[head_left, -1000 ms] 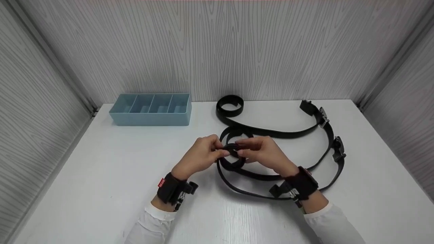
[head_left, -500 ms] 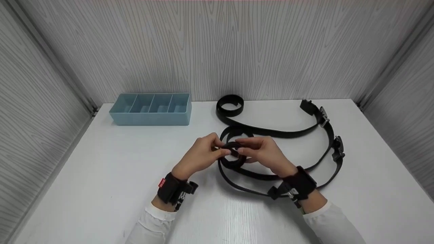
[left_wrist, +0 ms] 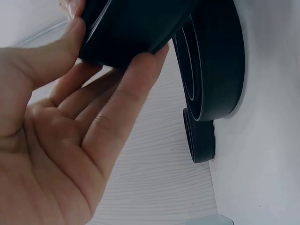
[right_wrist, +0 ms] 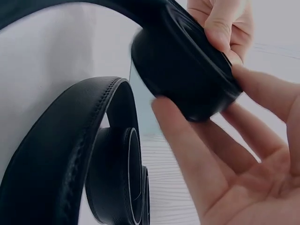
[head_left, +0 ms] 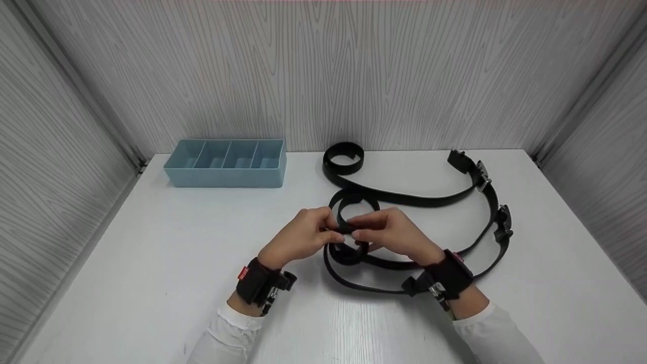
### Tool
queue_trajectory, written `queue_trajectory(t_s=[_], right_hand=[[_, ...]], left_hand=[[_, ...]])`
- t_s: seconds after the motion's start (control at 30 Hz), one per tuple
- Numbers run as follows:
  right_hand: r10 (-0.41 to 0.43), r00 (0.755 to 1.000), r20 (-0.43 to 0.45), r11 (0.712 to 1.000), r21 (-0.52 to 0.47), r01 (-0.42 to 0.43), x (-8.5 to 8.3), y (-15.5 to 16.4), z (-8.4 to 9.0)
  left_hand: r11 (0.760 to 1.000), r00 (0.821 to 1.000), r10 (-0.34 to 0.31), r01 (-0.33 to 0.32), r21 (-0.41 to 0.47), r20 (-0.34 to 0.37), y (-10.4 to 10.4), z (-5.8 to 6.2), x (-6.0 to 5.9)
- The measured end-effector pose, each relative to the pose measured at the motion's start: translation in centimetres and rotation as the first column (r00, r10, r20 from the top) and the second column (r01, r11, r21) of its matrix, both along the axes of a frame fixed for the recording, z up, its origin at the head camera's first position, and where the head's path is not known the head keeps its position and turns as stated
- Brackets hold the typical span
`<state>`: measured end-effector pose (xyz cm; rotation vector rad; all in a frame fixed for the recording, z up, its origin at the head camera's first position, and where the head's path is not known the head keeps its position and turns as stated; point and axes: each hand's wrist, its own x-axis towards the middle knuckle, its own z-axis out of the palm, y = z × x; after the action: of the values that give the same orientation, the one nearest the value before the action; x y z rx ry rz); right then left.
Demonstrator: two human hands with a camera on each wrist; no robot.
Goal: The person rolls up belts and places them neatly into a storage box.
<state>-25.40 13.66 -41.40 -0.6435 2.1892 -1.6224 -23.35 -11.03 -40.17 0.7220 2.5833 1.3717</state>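
At the middle of the white surface point(head_left: 151, 283), your left hand point(head_left: 298, 237) and right hand point(head_left: 397, 235) meet over a black belt point(head_left: 354, 253), both pinching its rolled end point(head_left: 345, 228) between thumb and fingertips, just above the loose loops lying beneath. To keep that coil tight, hold the edges flush (the right wrist view shows the roll point(right_wrist: 185, 70) already fairly even) and let one hand clamp while the other feeds the strap round; I would judge that easing your grip on both sides at once would let it spring open. Keep the trailing strap from snagging the second belt point(head_left: 404, 197), which lies just behind and is curled at its far end point(head_left: 344, 157) near the blue divided tray point(head_left: 225, 174).

Your fingers cover most of the roll from the head view, so how many turns it has cannot be told. Which buckle point(head_left: 503, 227) belongs to which strap is hard to make out where they run side by side at the right. Both wrist views cut off everything beyond the coil.
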Motion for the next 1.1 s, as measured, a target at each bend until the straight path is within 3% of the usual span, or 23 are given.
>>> queue_trajectory(t_s=[0.1, 0.2, 0.43, 0.53, 0.7, 0.97, 1.1], right_hand=[[0.019, 1.000, -0.014, 0.999, 0.035, -0.019, -0.01, -0.06, -0.09], [-0.015, 1.000, -0.011, 0.999, 0.030, 0.015, 0.01, -0.21, -0.10], [-0.145, 0.988, 0.054, 0.982, -0.112, 0.151, 0.14, -0.53, -0.16], [-0.161, 0.985, 0.067, 0.973, -0.154, 0.170, 0.12, -0.55, -0.14], [-0.124, 0.991, 0.053, 0.983, -0.127, 0.129, 0.02, -0.30, -0.13], [0.001, 1.000, -0.001, 0.999, 0.039, -0.001, -0.04, -0.04, -0.14], [-0.008, 1.000, -0.014, 0.999, 0.050, 0.009, -0.07, -0.18, -0.14]], left_hand=[[1.000, 1.000, -0.012, 0.013, -0.013, 0.025, 0.05, -0.12, 0.02], [1.000, 0.999, 0.006, -0.006, -0.005, 0.044, 0.09, -0.16, -0.02], [0.995, 0.995, 0.095, -0.096, 0.016, 0.040, 0.05, -0.24, -0.26], [0.994, 0.994, 0.106, -0.107, 0.027, 0.018, 0.05, -0.25, -0.35], [0.996, 0.996, 0.085, -0.084, 0.017, -0.025, 0.08, -0.04, -0.31], [1.000, 1.000, -0.017, 0.017, -0.005, 0.007, 0.11, -0.12, -0.12], [1.000, 1.000, -0.006, 0.006, -0.009, 0.022, 0.12, -0.22, -0.18]])
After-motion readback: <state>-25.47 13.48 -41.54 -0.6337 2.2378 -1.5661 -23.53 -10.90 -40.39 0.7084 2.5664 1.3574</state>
